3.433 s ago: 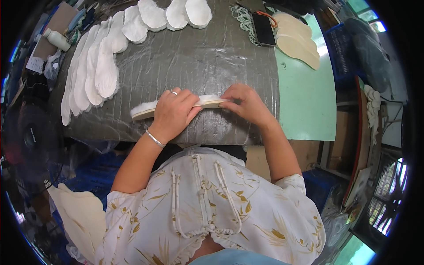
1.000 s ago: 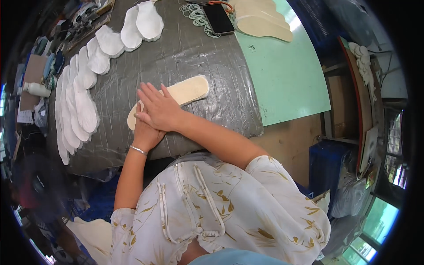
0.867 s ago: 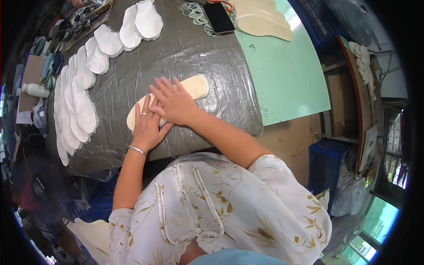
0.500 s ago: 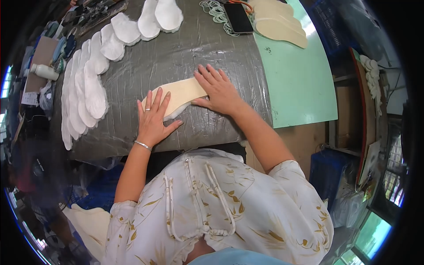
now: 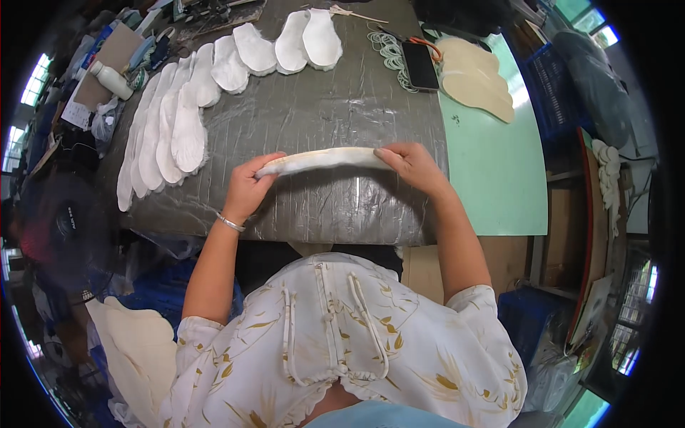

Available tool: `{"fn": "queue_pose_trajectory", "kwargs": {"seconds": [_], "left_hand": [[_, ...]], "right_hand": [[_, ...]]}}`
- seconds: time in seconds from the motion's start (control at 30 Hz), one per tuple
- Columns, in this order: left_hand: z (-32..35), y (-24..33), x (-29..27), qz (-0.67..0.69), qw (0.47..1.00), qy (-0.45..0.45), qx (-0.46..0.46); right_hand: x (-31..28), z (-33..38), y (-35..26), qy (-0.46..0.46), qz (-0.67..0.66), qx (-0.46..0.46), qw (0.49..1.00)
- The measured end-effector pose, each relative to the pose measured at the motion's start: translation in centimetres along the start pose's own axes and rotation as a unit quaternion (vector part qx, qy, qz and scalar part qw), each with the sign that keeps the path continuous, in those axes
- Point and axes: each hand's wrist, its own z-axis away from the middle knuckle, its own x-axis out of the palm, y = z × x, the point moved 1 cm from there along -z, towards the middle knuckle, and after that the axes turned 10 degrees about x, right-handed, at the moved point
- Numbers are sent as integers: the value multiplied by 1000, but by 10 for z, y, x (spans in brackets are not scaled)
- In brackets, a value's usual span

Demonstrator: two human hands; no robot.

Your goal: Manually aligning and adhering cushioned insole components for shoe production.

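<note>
A fleecy insole (image 5: 325, 161) is held up off the table and seen nearly edge-on, its cream backing along the top edge and white fluff below. My left hand (image 5: 250, 182) pinches one end between thumb and fingers. At the other end my right hand (image 5: 416, 167) grips it, thumb on the near side. Both hands are closed. To the left, a row of white insoles (image 5: 189, 139) lies overlapped in a curve, which runs on to more white insoles (image 5: 321, 43) at the far side of the table.
The grey plastic-covered table (image 5: 314, 214) meets a green board (image 5: 492, 185) on the right. On it lie a stack of cream insole pieces (image 5: 471, 75), a black phone (image 5: 419, 65) and looped cord (image 5: 387, 53). A white bottle (image 5: 112, 80) stands far left; a fan (image 5: 68, 217) sits near the left edge.
The insole lay flat, cream side up, under my two spread hands. Now it is lifted and tipped on edge, and both hands have closed on its ends. My view has shifted slightly.
</note>
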Motion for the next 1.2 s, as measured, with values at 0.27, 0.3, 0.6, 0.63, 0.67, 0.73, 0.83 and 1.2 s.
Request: {"fn": "queue_pose_trajectory", "kwargs": {"seconds": [0.27,0.3,0.6,0.63,0.67,0.73,0.83,1.2], "left_hand": [[-26,41,33,-13,994,-48,95],[-29,48,38,-7,992,-52,112],[-29,26,65,84,996,-13,31],[-29,24,70,56,997,-24,38],[-27,20,75,26,998,-33,44],[-21,11,86,45,998,-32,26],[-14,-3,97,62,998,-25,5],[-17,-5,99,6,998,22,63]], "right_hand": [[6,29,-32,61,105,-190,974],[6,32,-36,82,112,-226,964],[-51,53,-18,95,-34,-122,987],[-60,52,-3,111,-79,-97,986],[-73,52,5,171,-25,-96,980],[-94,51,27,213,-20,-45,976],[-122,38,70,239,-26,-8,971],[-190,-39,97,488,74,-140,859]]}}
